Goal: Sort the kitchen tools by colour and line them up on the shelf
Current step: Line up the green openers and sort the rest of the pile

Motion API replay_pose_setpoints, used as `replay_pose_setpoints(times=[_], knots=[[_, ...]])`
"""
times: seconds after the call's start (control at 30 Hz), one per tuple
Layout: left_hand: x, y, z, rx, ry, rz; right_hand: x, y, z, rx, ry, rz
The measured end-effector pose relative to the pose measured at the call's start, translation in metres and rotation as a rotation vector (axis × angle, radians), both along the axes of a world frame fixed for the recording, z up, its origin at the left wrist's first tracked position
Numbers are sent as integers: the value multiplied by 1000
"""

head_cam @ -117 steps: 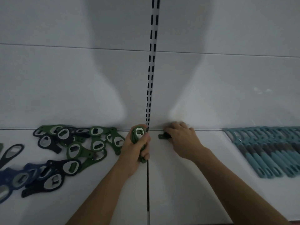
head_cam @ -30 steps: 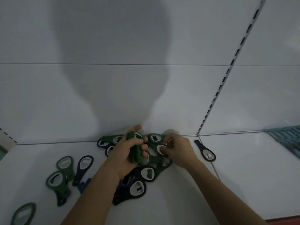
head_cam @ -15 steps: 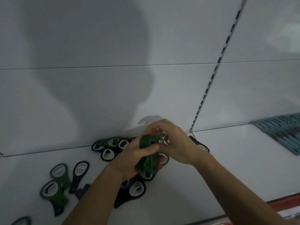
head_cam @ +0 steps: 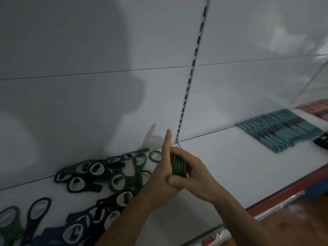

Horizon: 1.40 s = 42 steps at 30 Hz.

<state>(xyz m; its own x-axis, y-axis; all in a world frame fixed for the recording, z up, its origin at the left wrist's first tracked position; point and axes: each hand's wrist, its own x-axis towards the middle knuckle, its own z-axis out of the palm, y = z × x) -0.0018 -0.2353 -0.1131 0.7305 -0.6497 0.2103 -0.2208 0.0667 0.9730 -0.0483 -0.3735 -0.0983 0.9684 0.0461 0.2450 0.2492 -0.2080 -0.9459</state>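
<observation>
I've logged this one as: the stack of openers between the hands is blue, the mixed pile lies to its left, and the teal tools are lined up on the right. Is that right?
One thing is off. The stack between the left hand and the right hand is green, not blue, as the head view shows. The rest stands: the mixed pile lies to its left and the teal tools are lined up on the right.

We see a stack of green plastic bottle openers (head_cam: 178,166) edge-on just below the slotted wall upright (head_cam: 188,86). Loose green and navy openers (head_cam: 117,181) sprawl to its left.
</observation>
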Motion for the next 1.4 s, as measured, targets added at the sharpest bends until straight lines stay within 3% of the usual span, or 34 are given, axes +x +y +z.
replay_pose_setpoints(times=[0.23, 0.5, 0.57, 0.63, 0.7, 0.9, 1.17, 1.23, 1.33, 1.4], knots=[[-15, -75, 2, -10, 87, -223, -24, -68, -13, 72, -110, -330], [-10, -126, -2, 107, 110, -99, -21, -128, -13, 153, -128, -587], [-8, -130, -7, 134, 64, 43, -15, -152, -12, -6, -162, -640], [-7, -134, -16, 193, -25, 180, -8, -173, -18, -457, -269, -591], [-7, -136, -26, 239, -100, 246, -3, -182, -33, -720, -293, -428], [-6, -138, -37, 307, -271, 244, 8, -184, -57, -644, -195, -366], [-2, -140, -44, 282, -229, 277, 7, -196, -36, -653, -16, -245], [-1, -141, -45, 283, -223, 281, 9, -205, -18, -804, 132, -173], [1, -143, -47, 297, -256, 299, 12, -211, 5, -1183, 371, -60], [1, -144, -47, 306, -279, 297, 18, -209, 10, -1269, 459, 10]])
